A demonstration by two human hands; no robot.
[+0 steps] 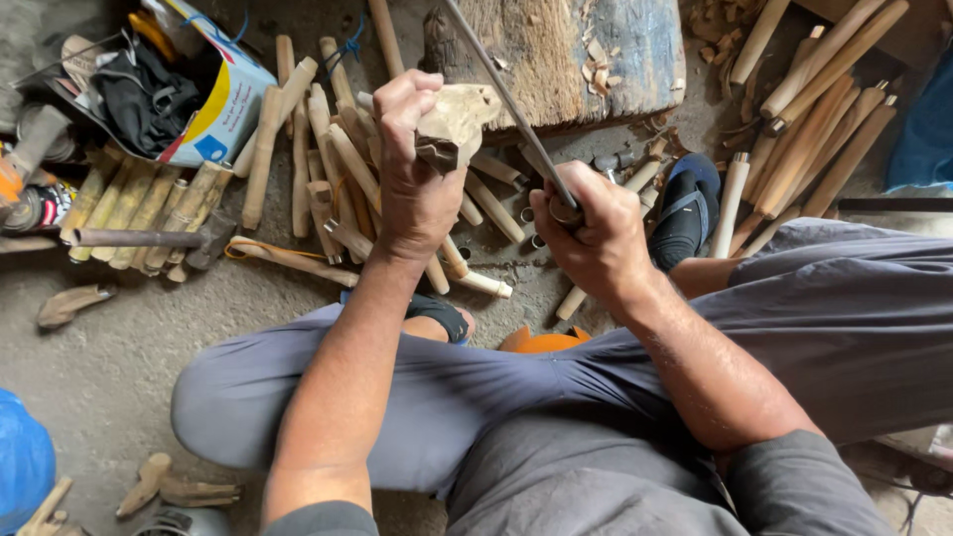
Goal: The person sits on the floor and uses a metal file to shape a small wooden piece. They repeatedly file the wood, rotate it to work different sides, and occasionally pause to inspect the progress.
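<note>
Workshop floor: L hand (417,189) grips pale rough-carved wood piece (459,119), R hand (594,238) grips rod (511,104).

Soft, even daylight; sharp focus

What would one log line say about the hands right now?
left hand: grips wood piece | right hand: grips metal file | file: against wood piece

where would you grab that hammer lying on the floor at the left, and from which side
Grip the hammer by its long dark handle, near the free end at the left. It lies flat and roughly level on the row of pale wooden sticks, so coming from above should work. The head end at the right sits among sticks, and both the left hand and right hand are occupied.
</note>
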